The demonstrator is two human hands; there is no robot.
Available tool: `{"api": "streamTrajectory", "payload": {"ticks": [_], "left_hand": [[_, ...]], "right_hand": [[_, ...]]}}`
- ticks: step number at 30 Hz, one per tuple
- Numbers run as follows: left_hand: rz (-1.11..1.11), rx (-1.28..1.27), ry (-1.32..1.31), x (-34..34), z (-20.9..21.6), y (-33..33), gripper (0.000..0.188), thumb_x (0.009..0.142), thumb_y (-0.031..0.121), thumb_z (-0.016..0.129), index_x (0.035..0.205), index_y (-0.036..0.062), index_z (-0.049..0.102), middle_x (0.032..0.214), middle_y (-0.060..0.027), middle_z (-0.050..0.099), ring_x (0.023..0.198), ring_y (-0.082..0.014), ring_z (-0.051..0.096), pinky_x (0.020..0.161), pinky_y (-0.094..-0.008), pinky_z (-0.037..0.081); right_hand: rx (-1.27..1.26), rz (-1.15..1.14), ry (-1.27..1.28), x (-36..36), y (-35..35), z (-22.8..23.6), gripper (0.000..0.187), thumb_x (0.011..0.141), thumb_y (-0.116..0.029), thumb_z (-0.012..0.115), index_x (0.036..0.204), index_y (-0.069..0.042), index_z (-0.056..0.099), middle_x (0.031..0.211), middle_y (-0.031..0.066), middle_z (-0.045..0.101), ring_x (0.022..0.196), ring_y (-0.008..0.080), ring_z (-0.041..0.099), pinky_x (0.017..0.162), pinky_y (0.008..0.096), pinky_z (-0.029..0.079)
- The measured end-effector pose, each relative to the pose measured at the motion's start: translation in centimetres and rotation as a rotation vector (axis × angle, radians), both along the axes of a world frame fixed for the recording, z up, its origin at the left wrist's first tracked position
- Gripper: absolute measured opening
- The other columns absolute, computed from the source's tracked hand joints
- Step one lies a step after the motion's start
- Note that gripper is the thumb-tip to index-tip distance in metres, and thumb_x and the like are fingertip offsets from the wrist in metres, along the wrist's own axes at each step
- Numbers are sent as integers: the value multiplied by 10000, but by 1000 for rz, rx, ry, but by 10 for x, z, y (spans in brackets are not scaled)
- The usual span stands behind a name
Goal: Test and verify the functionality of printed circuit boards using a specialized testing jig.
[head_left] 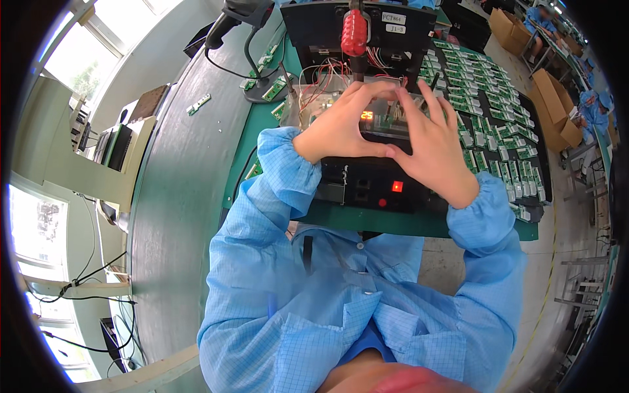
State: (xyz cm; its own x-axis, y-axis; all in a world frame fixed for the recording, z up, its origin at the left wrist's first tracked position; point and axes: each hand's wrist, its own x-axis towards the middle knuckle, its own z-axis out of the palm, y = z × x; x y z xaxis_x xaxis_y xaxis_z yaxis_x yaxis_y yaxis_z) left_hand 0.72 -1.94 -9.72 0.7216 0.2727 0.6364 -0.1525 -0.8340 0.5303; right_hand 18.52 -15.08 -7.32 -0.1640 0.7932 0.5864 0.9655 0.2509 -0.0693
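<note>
Both hands rest on the black test fixture (pixel 367 177) at the middle of the green desk (pixel 196 196). The left hand (pixel 337 128) and right hand (pixel 432 147) lie flat with fingers spread, gripping nothing, framing a lit orange display (pixel 367 116). A red-handled clamp (pixel 354 31) stands at the far side. To the right, a black tray (pixel 542 171) holds rows of small green circuit boards (pixel 498 124).

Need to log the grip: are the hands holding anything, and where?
Both hands, left hand and right hand, rest on the black test fixture around its lit red display; whether fingers grip anything cannot be told.
</note>
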Motion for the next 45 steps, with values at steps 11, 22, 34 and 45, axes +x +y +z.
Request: {"api": "streamTrajectory", "payload": {"ticks": [11, 22, 34, 45], "left_hand": [[0, 23, 80, -4, -1, 0, 1136, 589, 421, 960, 1467, 51, 341, 1363, -152, 513, 1295, -318, 493, 1078, -447, 442], [2, 35, 91, -4, -1, 2, 1132, 591, 440, 955, 1461, 42, 349, 1362, -154, 516, 1291, -312, 489, 1080, -440, 432], [10, 49, 53, -3, 0, 2, 1085, 601, 414, 954, 1447, 40, 387, 1399, -149, 503, 1279, -329, 495, 1068, -441, 439], [20, 112, -30, -4, -3, 2, 1093, 595, 443, 954, 1439, 33, 393, 1374, -114, 485, 1164, -271, 518, 959, -380, 454]], "right_hand": [[32, 38, -52, 8, 7, 0, 887, 721, -297, 813, 1443, 21, 407, 1209, 179, 661, 1440, 390, 319, 1129, 577, 251], [50, 23, -3, 13, 9, 10, 883, 726, -315, 814, 1453, -10, 416, 1233, 180, 653, 1417, 413, 337, 1134, 564, 262], [71, 84, 19, 1, 10, 1, 810, 764, -267, 791, 1462, -43, 445, 1313, 149, 616, 1394, 389, 373, 1114, 530, 300], [284, 186, 182, 15, -5, 4, 286, 760, -5, 753, 1041, -37, 711, 894, 87, 687, 842, 279, 618, 771, 377, 492]]}}
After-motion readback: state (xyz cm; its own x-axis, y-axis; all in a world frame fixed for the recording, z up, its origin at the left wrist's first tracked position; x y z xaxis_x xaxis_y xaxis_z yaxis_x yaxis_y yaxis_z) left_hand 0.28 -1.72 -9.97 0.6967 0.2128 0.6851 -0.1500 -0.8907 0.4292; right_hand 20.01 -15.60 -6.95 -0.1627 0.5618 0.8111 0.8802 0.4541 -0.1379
